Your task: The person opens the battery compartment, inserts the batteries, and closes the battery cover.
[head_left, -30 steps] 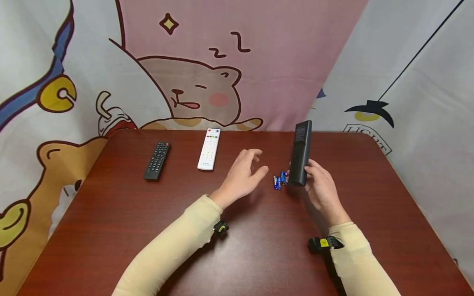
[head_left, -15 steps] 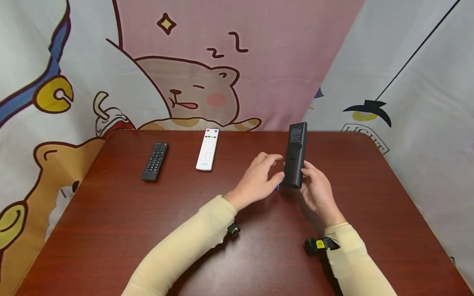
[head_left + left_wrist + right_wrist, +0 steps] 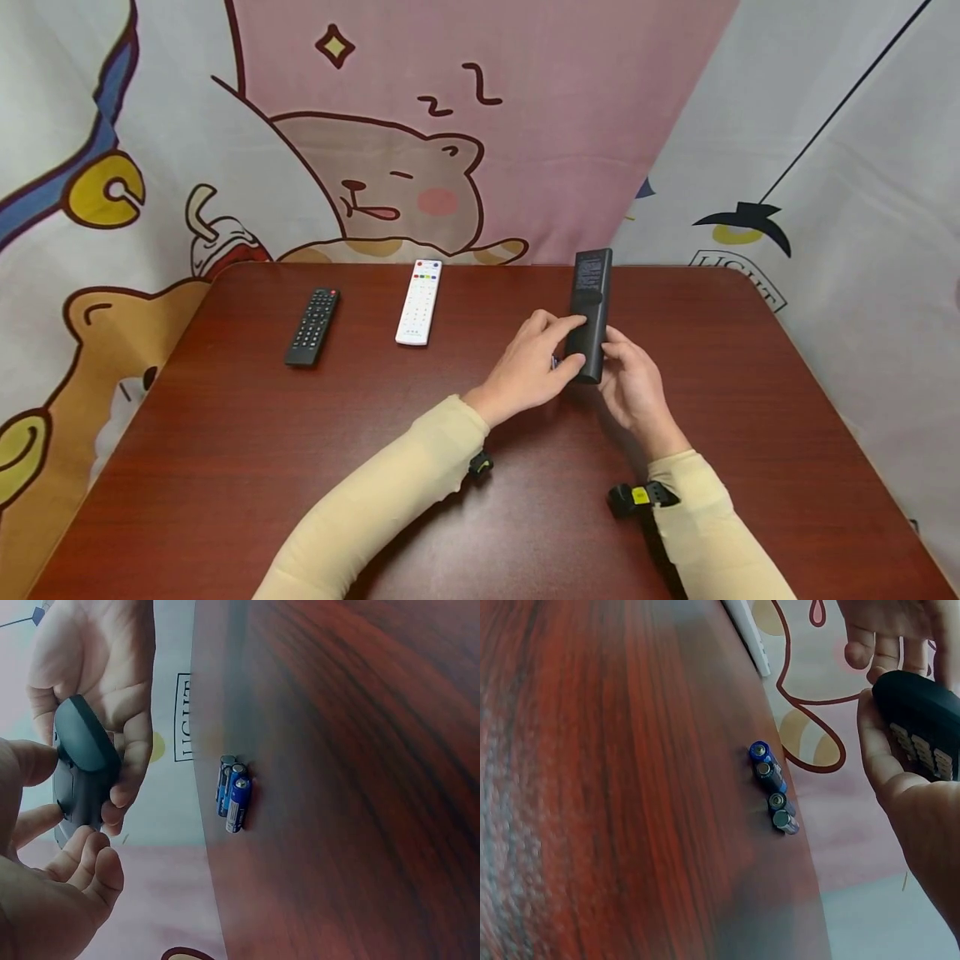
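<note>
Now the left hand [image 3: 534,358] has been brought against the back of the black remote [image 3: 595,312], whereas a second ago it was held apart; the remote has also been turned so that more of its back is presented to the head camera. The blue batteries [image 3: 765,771], earlier seen plainly from the head, are mostly covered there by that hand; in the right wrist view four are seen lying together on the table [image 3: 555,517]. "LIGHT" can be read on the printed backdrop [image 3: 585,150] — the small print on the remote's back cannot be made out. The remote, dark-cased with pale keys on its front, is held tilted above the table. It is gripped by the right hand [image 3: 633,387], thumb and fingers bent round its edges; by the left it is only touched, thumb and forefinger parted. Further left, a white remote [image 3: 419,302] and a second dark remote [image 3: 312,327] are laid keys up.
</note>
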